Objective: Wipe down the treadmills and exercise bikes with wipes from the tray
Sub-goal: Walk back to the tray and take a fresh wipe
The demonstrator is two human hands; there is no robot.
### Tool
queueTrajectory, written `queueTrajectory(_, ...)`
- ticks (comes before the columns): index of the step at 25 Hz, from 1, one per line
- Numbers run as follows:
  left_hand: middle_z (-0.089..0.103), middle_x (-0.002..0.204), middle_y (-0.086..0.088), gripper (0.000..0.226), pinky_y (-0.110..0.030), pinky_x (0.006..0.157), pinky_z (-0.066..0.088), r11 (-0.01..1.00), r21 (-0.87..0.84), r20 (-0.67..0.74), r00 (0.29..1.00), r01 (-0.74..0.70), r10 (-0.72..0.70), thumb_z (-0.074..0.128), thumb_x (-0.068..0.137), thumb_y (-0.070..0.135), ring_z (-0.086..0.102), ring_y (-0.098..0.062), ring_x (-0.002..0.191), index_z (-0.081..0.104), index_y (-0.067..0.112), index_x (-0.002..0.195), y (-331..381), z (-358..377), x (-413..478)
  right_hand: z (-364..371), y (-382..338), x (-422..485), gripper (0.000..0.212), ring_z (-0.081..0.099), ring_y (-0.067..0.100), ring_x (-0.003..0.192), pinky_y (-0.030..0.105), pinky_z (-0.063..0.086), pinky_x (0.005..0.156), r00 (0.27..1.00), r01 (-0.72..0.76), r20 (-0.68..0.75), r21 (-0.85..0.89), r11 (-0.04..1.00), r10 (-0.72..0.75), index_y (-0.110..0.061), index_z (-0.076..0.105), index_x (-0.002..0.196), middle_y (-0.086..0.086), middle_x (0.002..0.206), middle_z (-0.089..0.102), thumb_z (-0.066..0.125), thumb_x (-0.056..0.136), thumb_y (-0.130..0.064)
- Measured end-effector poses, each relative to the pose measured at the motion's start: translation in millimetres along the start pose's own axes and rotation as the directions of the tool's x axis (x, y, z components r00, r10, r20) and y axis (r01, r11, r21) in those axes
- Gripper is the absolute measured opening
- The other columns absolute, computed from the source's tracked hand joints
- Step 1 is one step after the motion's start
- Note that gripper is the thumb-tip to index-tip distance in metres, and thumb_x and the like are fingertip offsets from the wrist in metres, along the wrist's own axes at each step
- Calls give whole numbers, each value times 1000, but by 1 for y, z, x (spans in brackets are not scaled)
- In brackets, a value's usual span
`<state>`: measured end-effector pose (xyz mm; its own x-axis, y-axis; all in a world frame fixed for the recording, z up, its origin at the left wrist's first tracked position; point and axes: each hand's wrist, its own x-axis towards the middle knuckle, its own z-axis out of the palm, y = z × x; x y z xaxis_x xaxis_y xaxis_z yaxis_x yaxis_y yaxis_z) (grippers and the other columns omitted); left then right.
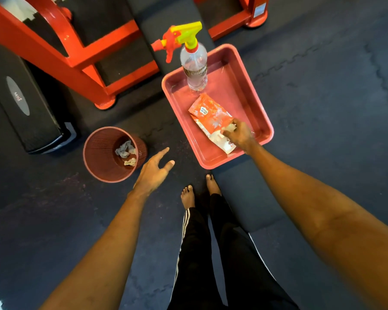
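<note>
A pink tray (251,90) sits on a dark padded bench. Inside it lies an orange and white pack of wipes (211,118) and stands a clear spray bottle (194,66) with a yellow and red trigger. My right hand (239,135) is on the pack and pinches a white wipe (231,127) sticking out of it. My left hand (154,173) hovers with fingers spread, between the tray and a red mesh bin (101,166), holding nothing.
The red mesh bin on the floor holds crumpled used wipes (126,151). A red-framed exercise machine (76,61) stands behind it, with a black machine base (20,104) at the left. My bare feet (199,191) stand on dark rubber floor tiles.
</note>
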<state>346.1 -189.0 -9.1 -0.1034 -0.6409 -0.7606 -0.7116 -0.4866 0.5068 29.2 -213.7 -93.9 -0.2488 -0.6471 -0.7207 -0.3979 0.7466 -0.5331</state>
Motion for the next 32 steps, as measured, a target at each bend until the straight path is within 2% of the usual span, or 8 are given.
queueTrajectory(3, 40, 158, -1, 57, -41, 117, 33, 1000, -17, -51, 999, 14, -15, 63, 98, 39, 37, -22, 146, 42, 39, 151, -8, -17, -30, -10, -10, -25, 40, 66, 28, 101, 29, 46, 76, 998, 61, 31, -205, 977, -56, -6, 60, 124, 10, 114, 68, 72, 89, -19)
queueTrajectory(6, 42, 158, 2, 58, -40, 117, 34, 998, -64, -121, 992, 24, -31, 64, 97, 39, 40, -21, 144, 44, 36, 151, -16, -45, -75, -25, -40, -62, 22, 67, 32, 101, 28, 46, 75, 990, 140, 59, -273, 952, -129, -12, 70, 109, 12, 113, 71, 58, 90, -9)
queueTrajectory(8, 47, 154, 3, 56, -37, 113, 37, 993, -115, -184, 982, 22, -43, 64, 97, 38, 45, -20, 140, 46, 33, 150, -17, -64, -112, -32, -69, -91, 26, 65, 29, 101, 26, 44, 79, 979, 198, 121, -339, 920, -166, -17, 75, 102, 6, 112, 71, 54, 89, -6)
queueTrajectory(13, 50, 150, -5, 53, -41, 107, 40, 982, -186, -341, 935, 31, -94, 62, 99, 35, 48, -29, 135, 46, 33, 149, -41, -116, -197, -8, -166, -159, 19, 68, 31, 93, 35, 54, 84, 911, 411, 189, -379, 829, -366, -10, 75, 86, 11, 94, 74, 57, 82, -16)
queueTrajectory(16, 44, 155, -6, 57, -45, 111, 38, 972, -235, -433, 892, 26, -128, 62, 99, 38, 44, -29, 139, 42, 33, 152, -75, -157, -255, 29, -249, -217, 23, 67, 22, 98, 30, 50, 89, 853, 517, 306, -381, 766, -423, -11, 75, 105, 8, 100, 73, 59, 89, -13)
queueTrajectory(19, 43, 156, -4, 56, -41, 111, 38, 949, -315, -539, 823, 1, -179, 61, 99, 39, 43, -26, 140, 43, 34, 152, -112, -194, -308, 75, -316, -266, 25, 67, 25, 105, 26, 47, 87, 755, 654, 393, -393, 646, -525, -12, 75, 111, 10, 109, 74, 61, 90, -15)
queueTrajectory(25, 53, 148, -8, 55, -36, 105, 42, 901, -428, -734, 606, -65, -305, 65, 97, 36, 49, -25, 135, 48, 32, 149, -202, -259, -435, 199, -431, -389, 36, 64, 28, 117, 27, 46, 90, 498, 867, 562, -331, 372, -660, -7, 68, 124, 13, 124, 68, 63, 89, -12)
queueTrajectory(32, 44, 156, -4, 56, -42, 115, 35, 905, -420, -861, 342, -65, -375, 63, 99, 36, 44, -29, 141, 46, 27, 151, -292, -322, -589, 326, -529, -545, 42, 61, 28, 117, 29, 47, 91, 175, 977, 694, -208, 38, -698, -8, 65, 128, 12, 129, 63, 70, 88, -20)
